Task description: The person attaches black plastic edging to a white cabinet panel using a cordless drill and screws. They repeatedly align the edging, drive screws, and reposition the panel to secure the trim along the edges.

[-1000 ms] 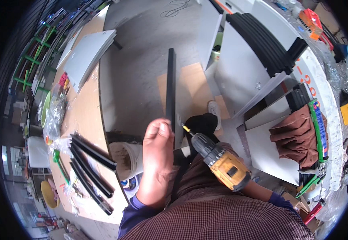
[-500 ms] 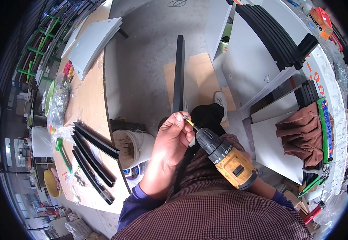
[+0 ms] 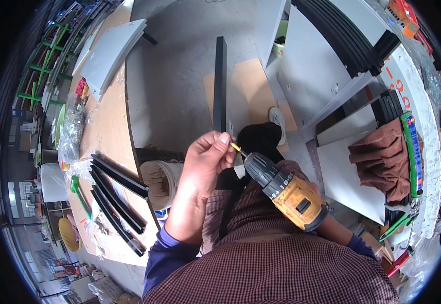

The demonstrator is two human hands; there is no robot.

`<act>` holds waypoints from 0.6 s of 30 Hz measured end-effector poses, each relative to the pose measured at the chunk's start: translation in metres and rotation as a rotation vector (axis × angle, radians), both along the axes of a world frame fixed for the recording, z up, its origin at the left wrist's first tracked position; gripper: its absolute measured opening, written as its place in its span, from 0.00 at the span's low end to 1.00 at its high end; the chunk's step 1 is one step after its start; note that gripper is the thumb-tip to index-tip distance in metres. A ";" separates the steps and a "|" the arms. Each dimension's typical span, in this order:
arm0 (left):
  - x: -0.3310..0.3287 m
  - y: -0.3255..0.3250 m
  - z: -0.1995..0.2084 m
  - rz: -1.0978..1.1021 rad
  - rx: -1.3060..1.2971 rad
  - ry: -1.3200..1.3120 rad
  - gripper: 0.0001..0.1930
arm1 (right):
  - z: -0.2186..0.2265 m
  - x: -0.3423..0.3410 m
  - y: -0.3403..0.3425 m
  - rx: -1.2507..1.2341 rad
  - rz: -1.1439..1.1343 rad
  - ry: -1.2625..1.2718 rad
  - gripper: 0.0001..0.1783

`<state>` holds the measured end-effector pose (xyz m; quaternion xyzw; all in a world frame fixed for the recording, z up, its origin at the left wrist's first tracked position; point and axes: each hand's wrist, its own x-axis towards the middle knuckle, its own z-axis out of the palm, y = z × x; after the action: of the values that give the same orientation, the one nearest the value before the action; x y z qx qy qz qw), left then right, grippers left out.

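Observation:
My right hand (image 3: 313, 188) grips a yellow and black cordless drill (image 3: 294, 200), which hides most of its fingers. The drill points up and left, with a yellow-collared driver bit (image 3: 236, 148) in its chuck. At the tip of the bit, the thumb and forefinger of my left hand (image 3: 205, 159) are pinched on a tiny metal piece that looks like a screw; the fingers cover most of it. Just beyond that hand a long black bar (image 3: 220, 83) extends away from me, its near end partly hidden.
On the left, a wooden table (image 3: 111, 131) carries black strips (image 3: 116, 207), white panels (image 3: 111, 58) and a green-handled tool (image 3: 80, 195). Beside it stands a white bucket (image 3: 172, 180). To the right are black profiles (image 3: 339, 38), a brown cloth (image 3: 380, 162) and a green-and-blue tube (image 3: 413, 152).
The view has shifted slightly. My left hand has moved a little left and up, and its fingertips sit slightly farther along the bit's tip. The drill stays in my right hand.

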<state>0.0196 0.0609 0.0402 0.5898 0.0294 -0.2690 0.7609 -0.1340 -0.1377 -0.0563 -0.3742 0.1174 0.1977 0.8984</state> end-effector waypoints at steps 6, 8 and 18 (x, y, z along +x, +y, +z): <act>-0.001 0.013 -0.004 -0.051 0.222 -0.249 0.17 | -0.023 -0.012 0.003 -0.113 -0.115 -0.170 0.21; 0.006 0.019 -0.013 0.091 0.525 -0.580 0.18 | -0.038 -0.008 -0.002 -0.693 -0.024 -0.390 0.24; 0.027 0.038 -0.053 -0.107 0.507 -0.085 0.34 | -0.058 -0.034 -0.006 0.004 -0.332 -0.197 0.26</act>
<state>0.0462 0.0984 -0.0124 0.7730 0.0324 -0.2679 0.5741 -0.1684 -0.1436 -0.1142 -0.3653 0.0886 0.0094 0.9266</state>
